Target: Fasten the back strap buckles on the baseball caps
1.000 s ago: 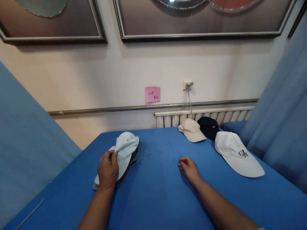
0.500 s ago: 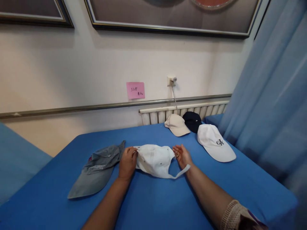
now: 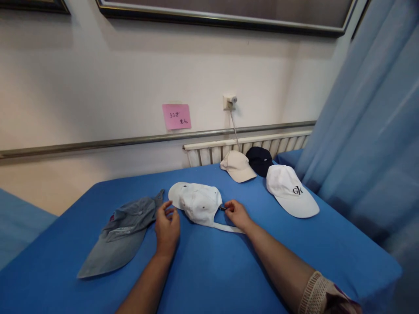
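Observation:
A pale, nearly white baseball cap (image 3: 200, 203) lies on the blue cover between my hands, brim to the left. Its loose back strap (image 3: 227, 227) trails right, passing by my right wrist. My right hand (image 3: 238, 213) pinches the small dark buckle (image 3: 222, 208) at the cap's back opening. Just below the brim is my left hand (image 3: 167, 224), fingers apart and slightly bent, holding nothing. A grey-blue baseball cap (image 3: 126, 233) rests to the left of that hand, its brim pointing toward the near left.
Farther back on the blue-covered table (image 3: 209, 279) sit a beige cap (image 3: 237, 166), a dark navy cap (image 3: 259, 160) and a white cap with black letters (image 3: 291, 189). A radiator (image 3: 209, 155) and wall rail (image 3: 137, 141) run behind. A blue curtain (image 3: 363, 122) hangs at right.
My left hand has let go of the pale cap and drawn back toward me. The cap has turned so its brim shows at left. My right hand has closed on the buckle.

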### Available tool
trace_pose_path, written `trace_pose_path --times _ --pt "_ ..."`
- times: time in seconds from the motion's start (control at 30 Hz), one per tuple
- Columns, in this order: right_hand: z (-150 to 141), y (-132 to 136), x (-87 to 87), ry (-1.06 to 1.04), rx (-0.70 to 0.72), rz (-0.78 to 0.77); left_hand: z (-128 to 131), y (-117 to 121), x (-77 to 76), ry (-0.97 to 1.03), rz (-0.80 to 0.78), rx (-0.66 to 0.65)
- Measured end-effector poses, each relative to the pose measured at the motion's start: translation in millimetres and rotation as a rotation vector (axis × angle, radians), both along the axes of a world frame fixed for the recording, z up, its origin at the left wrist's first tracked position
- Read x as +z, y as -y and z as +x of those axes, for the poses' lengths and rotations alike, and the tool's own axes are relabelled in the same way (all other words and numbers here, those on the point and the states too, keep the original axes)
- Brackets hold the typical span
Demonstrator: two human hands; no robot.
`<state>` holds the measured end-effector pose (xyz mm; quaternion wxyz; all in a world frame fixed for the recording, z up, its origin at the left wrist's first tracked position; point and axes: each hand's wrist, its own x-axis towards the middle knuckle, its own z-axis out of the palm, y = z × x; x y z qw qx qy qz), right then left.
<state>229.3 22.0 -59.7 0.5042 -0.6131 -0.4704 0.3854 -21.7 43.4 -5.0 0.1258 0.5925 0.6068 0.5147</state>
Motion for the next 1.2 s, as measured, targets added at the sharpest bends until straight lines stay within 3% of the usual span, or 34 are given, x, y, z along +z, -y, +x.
trace_pose_path --times 0.13,0.23,0.33,0.47,0.57,0.73,0.87,0.93,1.07,1.2 --pt "-10.8 2.3 9.7 0.26 -0.002 0.009 15.4 44.0 -13.0 -0.286 -0.1 -0.404" --pt "-14.4 2.9 16.5 0.377 0.029 -0.002 29.6 52.0 -17.9 -0.469 -0.119 -0.615" --pt "-9.3 8.9 18.6 0.422 0.086 -0.011 35.0 40.1 -20.3 -0.498 -0.13 -0.601" --pt "1.4 26.1 12.5 0.353 0.261 -0.008 28.5 17.3 -22.6 -0.562 -0.19 -0.345" --pt "4.6 36.2 5.6 0.249 0.373 0.005 21.1 10.9 -22.4 -0.548 -0.191 -0.286" --pt "3.3 37.3 0.6 0.111 0.362 0.051 18.4 30.6 -17.6 -0.503 -0.153 -0.415" --pt "0.0 33.0 -0.2 -0.025 0.312 0.079 33.8 49.1 -16.5 -0.475 -0.035 -0.721" --pt "-1.1 31.1 -1.0 -0.089 0.285 0.086 45.3 51.1 -16.3 -0.511 -0.001 -0.815" --pt "0.9 27.9 -2.2 -0.164 0.229 0.084 57.7 50.2 -10.6 -0.662 -0.078 -0.779" --pt "4.4 26.5 -0.8 -0.188 0.198 0.082 44.1 61.3 -2.7 -0.752 -0.156 -0.833"
